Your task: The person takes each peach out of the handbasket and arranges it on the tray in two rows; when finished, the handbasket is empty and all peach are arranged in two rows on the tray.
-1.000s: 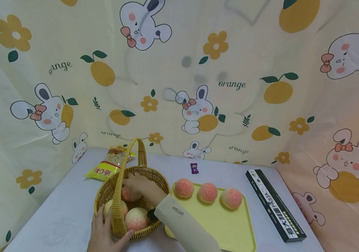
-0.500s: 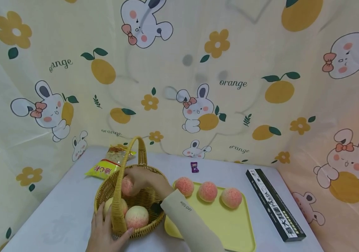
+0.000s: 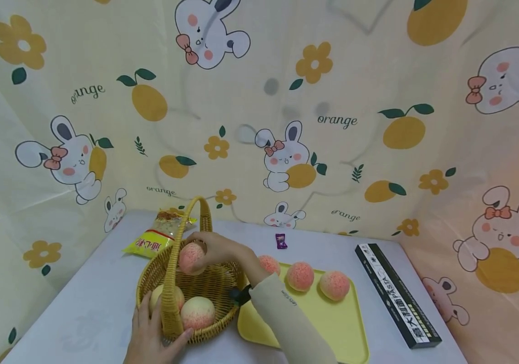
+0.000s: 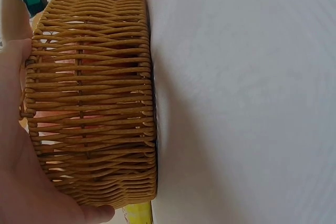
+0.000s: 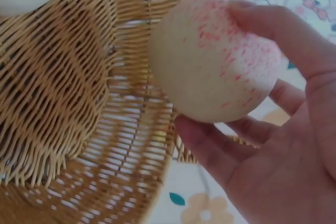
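Observation:
My right hand point(image 3: 218, 247) holds a pink-speckled peach point(image 3: 192, 259) just above the far inner side of the wicker basket point(image 3: 147, 270). In the right wrist view, thumb and fingers clasp this peach point(image 5: 210, 61) from opposite sides, with the woven wall behind it. Two more peaches lie inside at the near side: a paler one point(image 3: 198, 313) in front and another point(image 3: 179, 299) partly hidden by the handle point(image 3: 170, 303). At the basket's near left my left hand point(image 3: 147, 338) grips the rim and side. Its thumb point(image 4: 100, 213) presses the outer wall in the left wrist view.
Right of the basket is a yellow tray point(image 3: 318, 328) with three peaches along its far edge, one partly behind the right forearm. A black pasta box point(image 3: 398, 296) lies farther right. A small purple packet point(image 3: 280, 241) and a yellow snack bag point(image 3: 152, 242) lie at the back.
The right hand has lifted the peach from inside the basket, up and slightly right; more of the peach shows now. The left hand stays in place.

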Demonstrator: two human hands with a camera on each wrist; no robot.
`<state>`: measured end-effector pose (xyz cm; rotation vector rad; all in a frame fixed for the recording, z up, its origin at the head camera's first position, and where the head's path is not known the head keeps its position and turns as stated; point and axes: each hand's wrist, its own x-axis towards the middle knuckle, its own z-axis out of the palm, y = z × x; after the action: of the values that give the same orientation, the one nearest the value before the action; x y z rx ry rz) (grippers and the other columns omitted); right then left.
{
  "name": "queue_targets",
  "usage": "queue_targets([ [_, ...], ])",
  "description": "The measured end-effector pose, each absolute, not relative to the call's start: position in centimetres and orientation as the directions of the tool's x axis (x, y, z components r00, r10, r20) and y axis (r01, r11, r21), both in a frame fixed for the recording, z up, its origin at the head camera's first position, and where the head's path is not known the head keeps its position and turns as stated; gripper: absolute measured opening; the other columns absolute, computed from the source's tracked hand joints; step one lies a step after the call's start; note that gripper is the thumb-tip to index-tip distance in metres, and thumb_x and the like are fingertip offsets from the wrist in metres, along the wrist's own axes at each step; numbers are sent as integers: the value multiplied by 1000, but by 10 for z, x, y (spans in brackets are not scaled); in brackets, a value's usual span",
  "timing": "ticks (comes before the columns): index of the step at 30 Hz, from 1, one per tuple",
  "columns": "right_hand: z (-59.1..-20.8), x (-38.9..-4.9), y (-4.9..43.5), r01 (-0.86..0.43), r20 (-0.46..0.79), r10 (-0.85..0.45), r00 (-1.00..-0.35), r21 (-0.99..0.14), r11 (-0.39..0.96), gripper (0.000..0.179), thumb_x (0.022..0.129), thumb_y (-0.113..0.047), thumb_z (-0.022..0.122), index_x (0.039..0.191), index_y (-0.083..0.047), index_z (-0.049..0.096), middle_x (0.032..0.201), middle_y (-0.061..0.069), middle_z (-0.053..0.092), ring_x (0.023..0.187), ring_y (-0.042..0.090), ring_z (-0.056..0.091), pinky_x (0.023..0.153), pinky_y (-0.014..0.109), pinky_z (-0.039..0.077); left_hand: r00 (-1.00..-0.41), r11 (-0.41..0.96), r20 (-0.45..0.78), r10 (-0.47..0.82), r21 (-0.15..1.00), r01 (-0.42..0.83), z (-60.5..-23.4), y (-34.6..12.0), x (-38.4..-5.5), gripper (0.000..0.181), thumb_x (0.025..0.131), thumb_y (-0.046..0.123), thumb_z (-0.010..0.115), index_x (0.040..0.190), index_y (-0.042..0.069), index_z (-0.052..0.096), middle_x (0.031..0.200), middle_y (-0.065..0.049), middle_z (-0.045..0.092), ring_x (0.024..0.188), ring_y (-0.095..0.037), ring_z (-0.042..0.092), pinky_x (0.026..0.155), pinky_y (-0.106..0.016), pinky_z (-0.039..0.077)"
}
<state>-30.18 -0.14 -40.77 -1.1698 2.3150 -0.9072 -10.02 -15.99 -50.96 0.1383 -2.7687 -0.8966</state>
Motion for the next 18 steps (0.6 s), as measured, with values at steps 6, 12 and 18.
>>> queue_targets([
  [6,-408,-301,24,-513,-14,-808,-589,-766,387,62,84,-21,81,139,-11,54,128,2,56,100,9,60,76,26,54,-970,811,178,-163,585,-29,-509,-159,-101,107,78,68,72,152,2,31,153,-33,14,134,-63,20,88,-79,36],
  [12,-406,-294,50,-513,32,-804,-594,-785,348,60,84,-16,80,138,-8,54,131,4,55,102,10,58,78,26,55,-972,812,169,-165,583,-37,-510,-158,-100,109,77,69,71,153,4,30,154,-33,13,135,-62,19,91,-79,35],
  [18,-405,-287,76,-506,88,-793,-602,-811,294,60,84,-16,80,137,-6,54,131,8,55,104,13,59,82,29,56,-968,813,194,-159,582,-17,-512,-160,-101,107,77,67,73,153,3,31,153,-34,14,134,-63,20,91,-79,34],
])
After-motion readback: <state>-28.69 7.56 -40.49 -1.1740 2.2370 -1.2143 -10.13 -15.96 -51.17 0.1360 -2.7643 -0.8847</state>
